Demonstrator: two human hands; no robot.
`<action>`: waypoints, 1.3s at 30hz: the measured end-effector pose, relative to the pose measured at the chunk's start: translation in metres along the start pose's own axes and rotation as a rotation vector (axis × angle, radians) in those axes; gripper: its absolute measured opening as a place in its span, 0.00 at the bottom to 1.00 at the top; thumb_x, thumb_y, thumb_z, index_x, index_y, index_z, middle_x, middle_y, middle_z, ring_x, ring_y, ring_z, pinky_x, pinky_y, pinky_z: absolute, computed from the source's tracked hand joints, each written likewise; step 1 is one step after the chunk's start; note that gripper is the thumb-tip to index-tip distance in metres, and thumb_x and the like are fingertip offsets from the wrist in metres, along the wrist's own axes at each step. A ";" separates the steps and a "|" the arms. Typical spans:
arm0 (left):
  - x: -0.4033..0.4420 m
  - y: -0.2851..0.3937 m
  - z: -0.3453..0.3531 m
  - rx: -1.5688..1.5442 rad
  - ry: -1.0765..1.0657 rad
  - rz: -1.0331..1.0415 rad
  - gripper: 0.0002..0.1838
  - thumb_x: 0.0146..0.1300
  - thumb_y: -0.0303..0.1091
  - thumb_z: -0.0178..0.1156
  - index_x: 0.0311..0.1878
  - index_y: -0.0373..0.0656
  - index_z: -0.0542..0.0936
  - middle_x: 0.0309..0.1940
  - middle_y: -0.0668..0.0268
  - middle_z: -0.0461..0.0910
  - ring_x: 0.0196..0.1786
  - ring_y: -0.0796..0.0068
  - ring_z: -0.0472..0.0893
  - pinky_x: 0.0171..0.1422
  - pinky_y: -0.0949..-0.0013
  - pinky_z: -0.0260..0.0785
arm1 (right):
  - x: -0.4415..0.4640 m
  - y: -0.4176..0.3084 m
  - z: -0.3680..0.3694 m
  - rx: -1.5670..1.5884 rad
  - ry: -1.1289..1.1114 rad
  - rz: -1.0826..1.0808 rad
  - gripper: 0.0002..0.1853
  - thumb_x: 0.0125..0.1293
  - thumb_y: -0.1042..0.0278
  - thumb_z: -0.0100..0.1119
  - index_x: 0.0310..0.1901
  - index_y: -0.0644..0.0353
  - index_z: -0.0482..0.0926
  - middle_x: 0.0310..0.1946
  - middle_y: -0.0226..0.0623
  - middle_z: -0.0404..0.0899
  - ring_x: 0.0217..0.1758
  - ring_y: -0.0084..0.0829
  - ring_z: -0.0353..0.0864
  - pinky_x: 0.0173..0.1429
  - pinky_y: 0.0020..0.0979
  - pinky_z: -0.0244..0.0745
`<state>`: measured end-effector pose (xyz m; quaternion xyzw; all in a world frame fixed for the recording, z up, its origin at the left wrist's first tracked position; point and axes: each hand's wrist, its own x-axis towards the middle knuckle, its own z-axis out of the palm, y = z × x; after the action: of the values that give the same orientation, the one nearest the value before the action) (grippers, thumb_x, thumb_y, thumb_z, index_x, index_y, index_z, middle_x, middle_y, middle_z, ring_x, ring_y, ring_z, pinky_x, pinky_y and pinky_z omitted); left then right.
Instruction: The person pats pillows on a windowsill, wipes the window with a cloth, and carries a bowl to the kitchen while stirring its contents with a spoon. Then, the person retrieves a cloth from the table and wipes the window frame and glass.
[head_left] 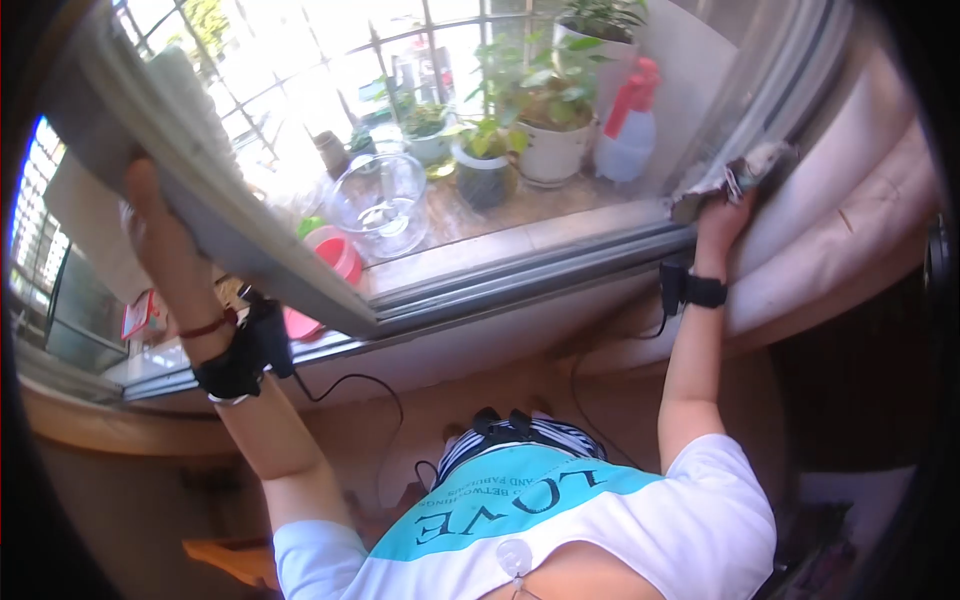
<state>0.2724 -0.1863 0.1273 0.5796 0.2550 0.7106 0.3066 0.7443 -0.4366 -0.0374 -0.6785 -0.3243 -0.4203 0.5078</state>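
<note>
My left hand (160, 225) is raised at the edge of the window sash (250, 215) on the left. Its thumb side lies along the frame and its other fingers are mostly hidden, wrapped round the edge. On the right, my right hand (727, 222) is closed on a crumpled, greyish rag (738, 178). The rag presses against the lower right corner of the window frame (655, 243), beside a pale curtain (850, 225). Each wrist wears a black strap with a cable.
Behind the sill track stand several potted plants (553, 150), a spray bottle (630, 135) with a red top and a clear plastic bowl (380, 205). A pink container (335, 252) sits by the sash. Metal bars (375, 50) cross the window outside. Cables hang below the sill.
</note>
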 end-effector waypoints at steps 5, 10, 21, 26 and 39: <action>0.004 0.001 0.000 0.075 -0.012 0.079 0.27 0.60 0.52 0.55 0.48 0.33 0.72 0.35 0.67 0.76 0.35 0.79 0.74 0.38 0.76 0.67 | -0.097 -0.013 0.033 0.591 0.145 0.744 0.16 0.62 0.77 0.42 0.51 0.69 0.69 0.46 0.46 0.74 0.49 0.39 0.73 0.55 0.32 0.66; 0.001 0.000 0.001 0.083 -0.044 0.047 0.25 0.59 0.52 0.57 0.46 0.36 0.74 0.33 0.70 0.75 0.35 0.81 0.72 0.39 0.76 0.64 | -0.076 -0.099 0.013 1.047 -0.056 1.256 0.17 0.63 0.77 0.40 0.54 0.69 0.67 0.46 0.44 0.74 0.48 0.33 0.74 0.55 0.30 0.66; -0.003 0.001 -0.002 0.042 -0.088 0.031 0.25 0.62 0.49 0.54 0.49 0.33 0.71 0.34 0.66 0.76 0.34 0.80 0.74 0.36 0.77 0.66 | -0.108 -0.302 0.061 0.271 -0.133 -0.534 0.28 0.50 0.70 0.51 0.58 0.61 0.67 0.36 0.38 0.72 0.35 0.37 0.73 0.34 0.37 0.71; -0.001 0.007 0.010 -0.172 -0.160 0.212 0.22 0.56 0.47 0.62 0.43 0.38 0.73 0.31 0.75 0.74 0.32 0.88 0.69 0.34 0.82 0.61 | -0.136 -0.322 0.049 0.369 -0.531 -0.816 0.27 0.46 0.73 0.50 0.53 0.57 0.73 0.25 0.29 0.66 0.28 0.27 0.71 0.27 0.31 0.70; -0.007 0.008 0.012 -0.189 -0.094 0.173 0.26 0.62 0.54 0.52 0.47 0.37 0.71 0.29 0.74 0.72 0.30 0.87 0.67 0.32 0.82 0.60 | -0.069 -0.368 0.049 0.245 -0.347 -0.847 0.30 0.45 0.72 0.51 0.56 0.57 0.70 0.25 0.30 0.64 0.22 0.25 0.67 0.20 0.28 0.63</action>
<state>0.2839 -0.1968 0.1309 0.6006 0.1213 0.7275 0.3088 0.4073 -0.2900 0.0476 -0.4818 -0.6996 -0.4296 0.3062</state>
